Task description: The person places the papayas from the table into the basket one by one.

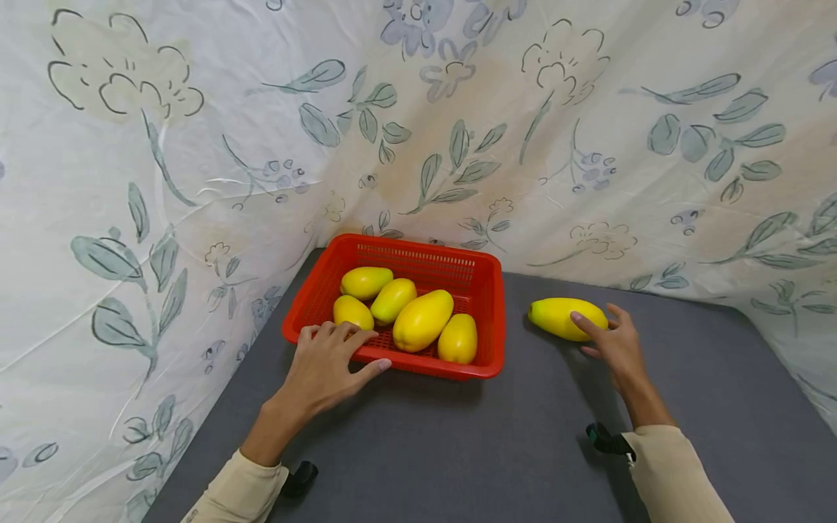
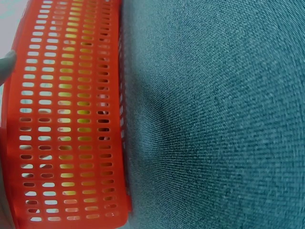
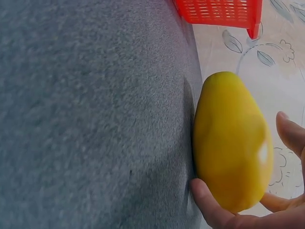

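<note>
My left hand (image 1: 330,369) rests on the near rim of a red plastic basket (image 1: 487,356), its fingers over the edge and its thumb stretched along the rim. Several yellow papayas lie in the basket, the largest papaya (image 1: 423,321) near the middle. To the right, a single yellow papaya (image 1: 564,318) with a greenish tip lies on the table. My right hand (image 1: 617,345) is around its right end, with the fingers spread. In the right wrist view, one fingertip (image 3: 201,188) is right at the papaya's lower end, and the thumb (image 3: 288,129) stands apart from its side.
The basket and the loose papaya are on a dark grey table (image 1: 523,450). A flowered cloth (image 1: 458,145) hangs behind and along the left side. Dark wrist straps (image 1: 604,439) show at both sleeves.
</note>
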{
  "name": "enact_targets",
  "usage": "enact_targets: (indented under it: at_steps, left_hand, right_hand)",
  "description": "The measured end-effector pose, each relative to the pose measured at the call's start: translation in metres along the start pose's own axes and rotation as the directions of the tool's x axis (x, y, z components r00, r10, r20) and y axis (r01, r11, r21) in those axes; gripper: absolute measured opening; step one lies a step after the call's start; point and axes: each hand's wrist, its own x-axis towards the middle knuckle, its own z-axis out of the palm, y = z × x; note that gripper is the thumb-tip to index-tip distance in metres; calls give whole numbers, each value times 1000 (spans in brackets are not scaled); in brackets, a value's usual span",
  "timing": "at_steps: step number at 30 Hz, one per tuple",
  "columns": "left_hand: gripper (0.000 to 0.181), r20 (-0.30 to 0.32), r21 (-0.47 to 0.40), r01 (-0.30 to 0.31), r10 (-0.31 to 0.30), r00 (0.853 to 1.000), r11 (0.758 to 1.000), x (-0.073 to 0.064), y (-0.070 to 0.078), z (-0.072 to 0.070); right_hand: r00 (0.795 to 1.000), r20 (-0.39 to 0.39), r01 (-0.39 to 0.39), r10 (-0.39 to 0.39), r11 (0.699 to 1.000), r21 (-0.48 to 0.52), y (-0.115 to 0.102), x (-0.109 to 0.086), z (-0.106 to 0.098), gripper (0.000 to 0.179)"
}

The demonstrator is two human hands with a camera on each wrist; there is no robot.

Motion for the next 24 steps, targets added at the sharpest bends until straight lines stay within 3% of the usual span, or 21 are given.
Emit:
enact_targets:
  at_steps: [7,24]
  left_hand:
    - [62,4,9,4,-4,1000,1000,1,1,0]
    - [62,0,6,7,-7,1000,1000,0,1,0]
  right_hand:
    - [998,22,-67,66,995,71,3,10,3,112]
    - [994,55,-104,94,975,198,2,19,8,104]
